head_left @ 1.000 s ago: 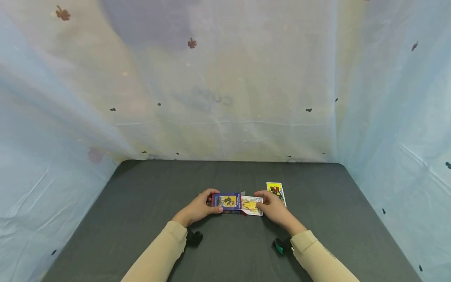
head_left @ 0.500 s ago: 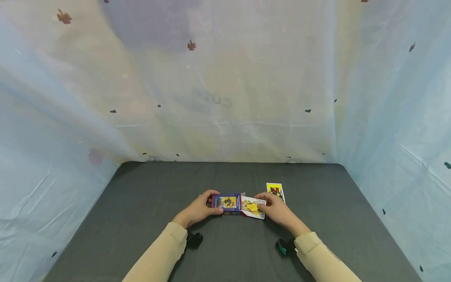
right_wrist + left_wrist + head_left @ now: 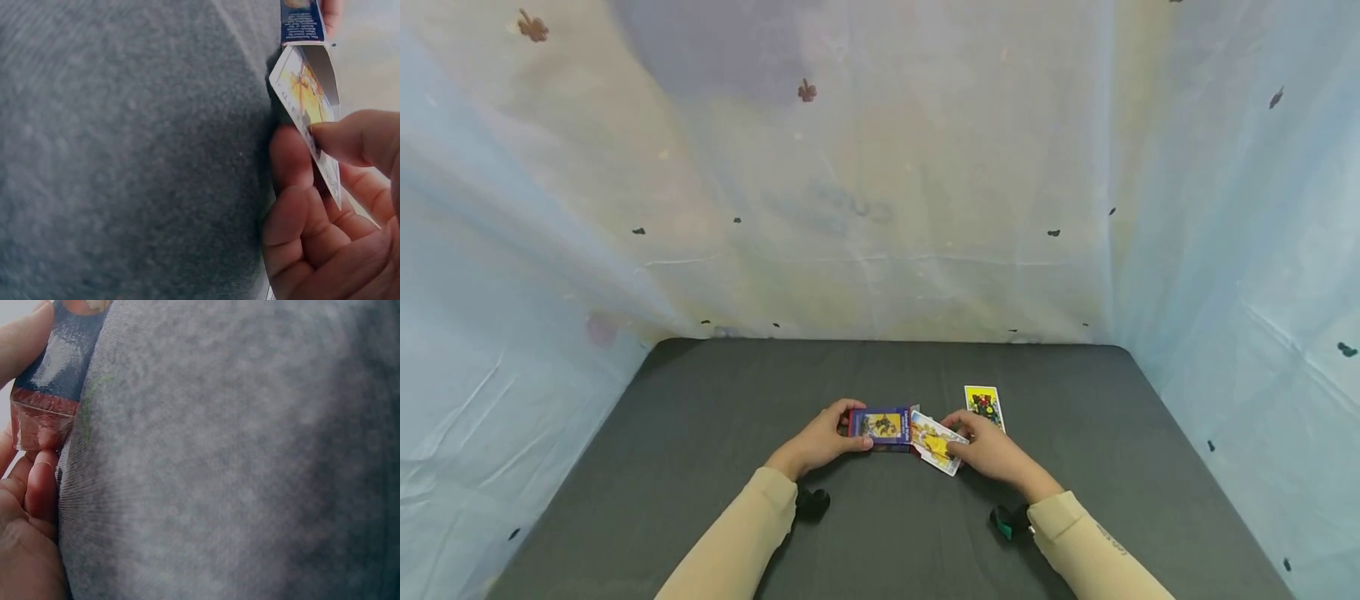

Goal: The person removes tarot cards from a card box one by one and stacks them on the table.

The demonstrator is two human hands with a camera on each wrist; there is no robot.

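A blue and red tarot card box lies near the middle of the dark table, and my left hand grips its left end with thumb and fingers. In the left wrist view the clear-wrapped red end of the box faces my fingertips. At the box's open right end, my right hand pinches a white-bordered, yellow-pictured card. That card slants toward the near right, its far end at the box mouth. In the right wrist view, thumb and finger clasp the card beside the box's raised flap.
A second card, yellow with a dark and red picture, lies on the table just beyond my right hand. Pale patterned sheeting surrounds the table at the back and both sides.
The pinched card has turned from nearly in line with the box to a slant toward the near right. My right hand has shifted slightly right; my left hand keeps its hold.
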